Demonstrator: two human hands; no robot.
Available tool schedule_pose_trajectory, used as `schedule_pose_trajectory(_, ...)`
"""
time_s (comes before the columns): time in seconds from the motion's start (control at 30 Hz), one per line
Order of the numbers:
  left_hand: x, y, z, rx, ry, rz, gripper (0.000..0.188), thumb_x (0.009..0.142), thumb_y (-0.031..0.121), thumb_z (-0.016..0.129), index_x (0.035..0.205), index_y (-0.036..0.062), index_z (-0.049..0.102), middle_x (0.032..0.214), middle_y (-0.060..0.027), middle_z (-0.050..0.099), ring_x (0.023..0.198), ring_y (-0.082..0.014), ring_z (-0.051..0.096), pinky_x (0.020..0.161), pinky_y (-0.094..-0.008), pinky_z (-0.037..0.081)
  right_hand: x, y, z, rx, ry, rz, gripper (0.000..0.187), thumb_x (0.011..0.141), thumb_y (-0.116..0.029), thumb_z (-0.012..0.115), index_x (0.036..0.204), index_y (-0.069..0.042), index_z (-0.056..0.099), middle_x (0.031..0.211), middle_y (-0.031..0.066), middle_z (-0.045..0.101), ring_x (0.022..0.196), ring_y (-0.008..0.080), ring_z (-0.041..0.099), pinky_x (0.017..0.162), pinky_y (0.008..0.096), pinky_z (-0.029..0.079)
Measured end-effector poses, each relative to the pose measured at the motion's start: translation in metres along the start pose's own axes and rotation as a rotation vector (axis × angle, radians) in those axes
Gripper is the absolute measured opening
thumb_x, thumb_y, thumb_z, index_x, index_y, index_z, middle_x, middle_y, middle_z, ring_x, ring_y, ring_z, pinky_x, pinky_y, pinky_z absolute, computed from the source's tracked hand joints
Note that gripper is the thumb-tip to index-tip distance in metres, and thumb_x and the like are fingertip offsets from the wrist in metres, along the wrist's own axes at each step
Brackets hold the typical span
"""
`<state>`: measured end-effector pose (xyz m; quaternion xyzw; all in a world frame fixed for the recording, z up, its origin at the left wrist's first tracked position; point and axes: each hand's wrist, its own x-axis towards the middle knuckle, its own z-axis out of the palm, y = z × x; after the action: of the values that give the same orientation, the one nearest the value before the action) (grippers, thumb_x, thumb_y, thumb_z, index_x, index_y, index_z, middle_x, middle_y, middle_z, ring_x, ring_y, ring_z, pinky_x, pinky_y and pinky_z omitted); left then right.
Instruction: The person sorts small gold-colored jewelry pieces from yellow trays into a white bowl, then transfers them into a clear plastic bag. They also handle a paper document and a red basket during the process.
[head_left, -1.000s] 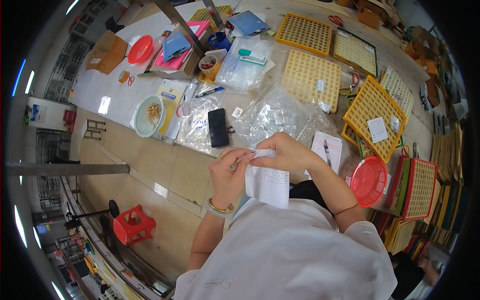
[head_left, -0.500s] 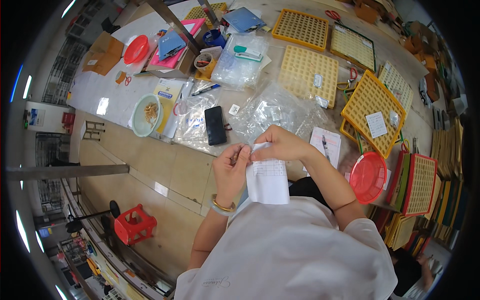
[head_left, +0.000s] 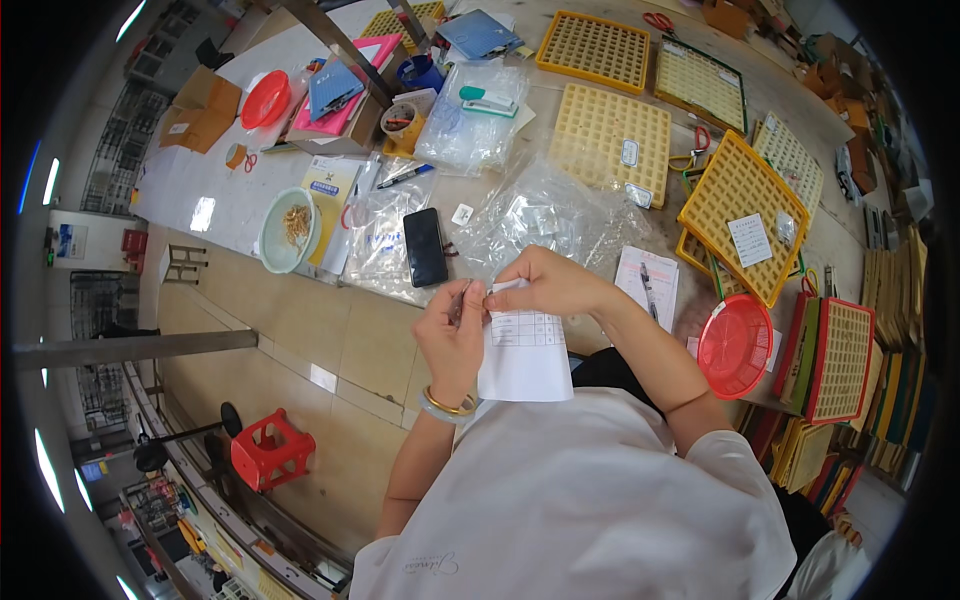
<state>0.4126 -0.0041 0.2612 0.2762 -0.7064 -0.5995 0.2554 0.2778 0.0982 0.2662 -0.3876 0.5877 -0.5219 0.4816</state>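
From the head view, your left hand (head_left: pixel 452 330) and right hand (head_left: pixel 545 283) meet just above the middle of the picture, both pinched on the top edge of a white paper slip (head_left: pixel 524 355) with a printed table; the slip hangs down from your fingers toward your white shirt. Your left hand also seems to grip something small and thin against the slip's corner, too small to tell what. A gold bangle (head_left: pixel 449 405) sits on your left wrist.

On the tabletop (head_left: pixel 600 30), at 12 o'clock from your hands, lie crumpled clear plastic bags (head_left: pixel 545 215). A black phone (head_left: pixel 425 247) lies at 11 o'clock, near your left hand. Farther at 10 o'clock stands a pale green bowl (head_left: pixel 285 230). At 3 o'clock a red round basket (head_left: pixel 735 345) sits at the tabletop's edge, and at 2 o'clock a yellow grid tray (head_left: pixel 740 215). A notepad with a pen (head_left: pixel 648 285) lies just beside your right forearm.
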Motion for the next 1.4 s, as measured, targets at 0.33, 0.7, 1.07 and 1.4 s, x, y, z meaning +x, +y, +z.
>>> schedule_pose_trajectory(0.33, 0.001, -0.003, -0.003, 0.45, 0.008, 0.351, 0.011, 0.085, 0.008, 0.058, 0.085, -0.0022, 0.056, 0.064, -0.0038, 0.055, 0.056, -0.0069, 0.049, 0.052, -0.021, 0.041, 0.007, 0.008, 0.001, -0.288, 0.017, -0.072, 0.026, 0.071, -0.024, 0.064, 0.076, 0.001, 0.066, 0.061, 0.0114, 0.06, 0.057, 0.0143, 0.056, 0.056, 0.0291, 0.044)
schedule_pose_trajectory(0.7, 0.027, -0.001, -0.041, -0.218, -0.063, -0.199, 0.019, 0.092, 0.01, 0.045, 0.109, 0.0017, 0.048, 0.079, -0.0038, 0.054, 0.064, -0.0081, 0.048, 0.06, -0.023, 0.042, 0.016, -0.006, -0.014, -0.225, 0.125, -0.137, 0.03, 0.08, -0.029, 0.055, 0.082, 0.0, 0.063, 0.07, 0.0167, 0.06, 0.064, 0.0287, 0.057, 0.063, 0.0356, 0.045)
schedule_pose_trajectory(1.07, 0.022, 0.018, -0.043, -0.163, -0.273, -0.214, 0.029, 0.09, 0.02, 0.053, 0.109, -0.0021, 0.056, 0.094, -0.0022, 0.06, 0.081, -0.0052, 0.052, 0.072, -0.0196, 0.042, 0.035, -0.053, -0.023, -0.566, 0.087, -0.309, 0.035, 0.079, -0.033, 0.06, 0.088, 0.0, 0.063, 0.072, 0.0151, 0.062, 0.064, 0.0276, 0.057, 0.062, 0.0346, 0.044)
schedule_pose_trajectory(1.4, 0.027, 0.031, -0.068, -0.128, 0.047, 0.012, 0.026, 0.089, 0.021, 0.056, 0.091, -0.0044, 0.061, 0.078, -0.0002, 0.06, 0.067, -0.0026, 0.047, 0.061, -0.0169, 0.037, 0.002, -0.07, -0.064, -0.344, 0.136, -0.169, 0.027, 0.068, -0.026, 0.072, 0.073, -0.001, 0.066, 0.059, 0.0049, 0.058, 0.054, 0.0103, 0.051, 0.05, 0.0257, 0.04)
